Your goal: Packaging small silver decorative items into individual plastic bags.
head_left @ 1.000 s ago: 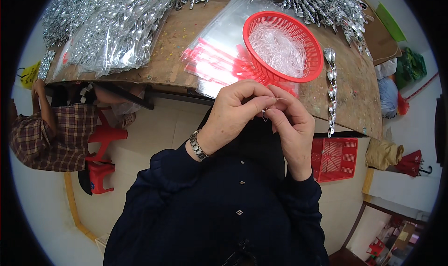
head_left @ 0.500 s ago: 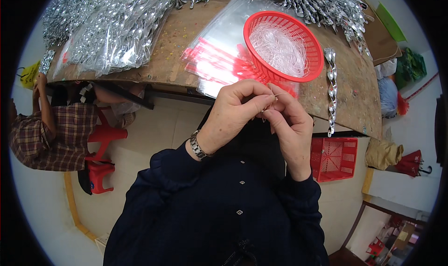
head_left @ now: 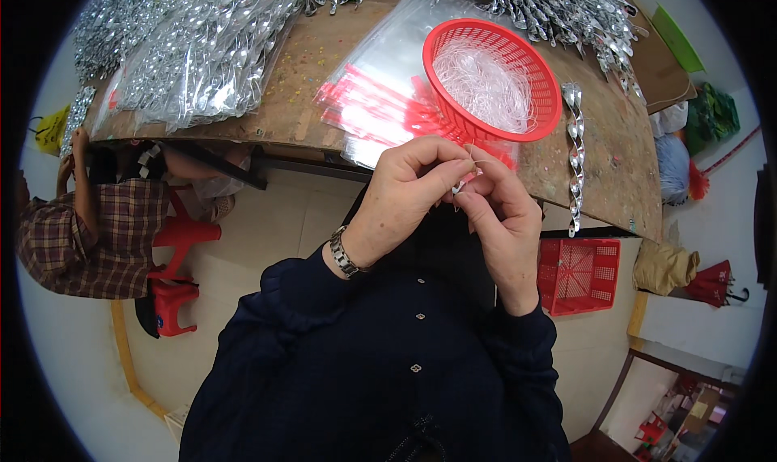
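Between fingertips (head_left: 466,168), pale thread (head_left: 473,149), end toward table (head_left: 299,97)

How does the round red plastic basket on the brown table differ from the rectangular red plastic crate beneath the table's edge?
Shape: the basket has a curved rim; the crate has straight sides and corners.
Place: the basket is up on the table; the crate sits lower.
Contents: the basket holds heaped thin whitish strings; the crate's latticed bottom shows.
Both are red with openwork walls.
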Tool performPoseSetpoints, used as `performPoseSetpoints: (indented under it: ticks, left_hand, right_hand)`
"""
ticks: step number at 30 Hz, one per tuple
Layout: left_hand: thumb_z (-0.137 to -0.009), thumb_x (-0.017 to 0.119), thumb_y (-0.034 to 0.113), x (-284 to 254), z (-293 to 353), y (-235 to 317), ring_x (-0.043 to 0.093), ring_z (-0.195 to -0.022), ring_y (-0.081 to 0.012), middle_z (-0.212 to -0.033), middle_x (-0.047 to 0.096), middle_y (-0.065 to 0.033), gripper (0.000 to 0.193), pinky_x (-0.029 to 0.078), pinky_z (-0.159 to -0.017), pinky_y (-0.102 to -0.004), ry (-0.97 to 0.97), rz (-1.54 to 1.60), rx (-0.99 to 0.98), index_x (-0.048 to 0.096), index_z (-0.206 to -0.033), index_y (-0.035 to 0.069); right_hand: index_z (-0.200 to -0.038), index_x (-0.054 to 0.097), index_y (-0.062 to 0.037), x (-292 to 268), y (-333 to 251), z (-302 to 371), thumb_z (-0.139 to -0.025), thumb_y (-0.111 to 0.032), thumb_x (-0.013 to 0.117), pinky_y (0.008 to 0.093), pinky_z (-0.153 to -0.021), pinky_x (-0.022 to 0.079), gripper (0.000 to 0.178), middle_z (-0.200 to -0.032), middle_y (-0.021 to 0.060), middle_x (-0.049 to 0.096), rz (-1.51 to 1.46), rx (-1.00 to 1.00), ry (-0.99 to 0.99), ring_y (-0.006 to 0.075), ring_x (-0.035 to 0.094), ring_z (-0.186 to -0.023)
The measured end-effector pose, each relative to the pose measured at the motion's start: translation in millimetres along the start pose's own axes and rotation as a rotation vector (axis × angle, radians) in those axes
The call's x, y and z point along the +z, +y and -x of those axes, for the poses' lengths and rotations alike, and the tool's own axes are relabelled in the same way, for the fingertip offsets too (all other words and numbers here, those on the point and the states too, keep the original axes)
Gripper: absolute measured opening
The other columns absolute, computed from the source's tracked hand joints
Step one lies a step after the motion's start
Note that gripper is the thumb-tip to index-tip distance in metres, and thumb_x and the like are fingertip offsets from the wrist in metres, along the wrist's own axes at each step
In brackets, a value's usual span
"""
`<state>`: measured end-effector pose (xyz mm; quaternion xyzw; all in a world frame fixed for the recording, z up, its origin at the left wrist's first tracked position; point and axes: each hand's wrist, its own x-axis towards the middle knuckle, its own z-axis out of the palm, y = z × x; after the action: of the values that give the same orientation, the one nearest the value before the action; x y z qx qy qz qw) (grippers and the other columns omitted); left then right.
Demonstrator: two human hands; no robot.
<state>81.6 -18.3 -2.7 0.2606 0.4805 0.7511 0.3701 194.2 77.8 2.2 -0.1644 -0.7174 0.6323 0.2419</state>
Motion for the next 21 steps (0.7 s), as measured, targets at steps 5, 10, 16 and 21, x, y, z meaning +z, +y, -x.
performPoseSetpoints:
  ticks: [5,10,16,21]
  left_hand:
    - [-0.089,0.059,0.008,-2,0,-2,0.050,-0.067,-0.0039,-0.077,0.058,0.0022,0.010,0.040,-0.060,-0.0178,0.007,-0.060,0.040,0.064,-0.094,0.002]
    - [-0.090,0.059,0.008,-1,0,0,0.051,-0.067,-0.0037,-0.077,0.059,0.0017,0.010,0.041,-0.059,-0.0177,-0.018,-0.073,0.038,0.064,-0.095,0.002]
    - [-0.087,0.060,0.007,-3,-1,2,0.054,-0.068,-0.0069,-0.081,0.059,-0.0019,0.009,0.043,-0.061,-0.0205,-0.045,-0.219,0.100,0.063,-0.088,-0.001]
    - [-0.088,0.058,0.004,-6,-3,2,0.050,-0.066,-0.0046,-0.085,0.057,-0.0010,0.007,0.040,-0.057,-0.0177,-0.109,-0.350,0.187,0.062,-0.089,-0.002]
  right_hand:
    - [-0.127,0.053,-0.0025,-2,-1,1,-0.084,0.003,0.061,0.0192,-0.067,0.044,0.045,-0.080,0.0019,0.061,0.060,-0.021,-0.012,0.0062,0.056,-0.073]
    - [-0.125,0.054,-0.0020,-7,-4,0,-0.085,0.001,0.060,0.0199,-0.065,0.045,0.041,-0.081,0.0029,0.061,0.058,-0.041,-0.001,0.0069,0.055,-0.071]
    - [-0.122,0.056,-0.0008,-24,-3,-8,-0.091,-0.003,0.055,0.0165,-0.056,0.038,0.032,-0.088,0.0008,0.058,0.272,-0.211,0.034,0.0037,0.048,-0.067]
    - [-0.108,0.063,-0.0005,-29,-17,-13,-0.084,-0.001,0.061,0.0210,-0.058,0.041,0.024,-0.085,0.0041,0.059,0.268,-0.170,0.068,0.0076,0.050,-0.064]
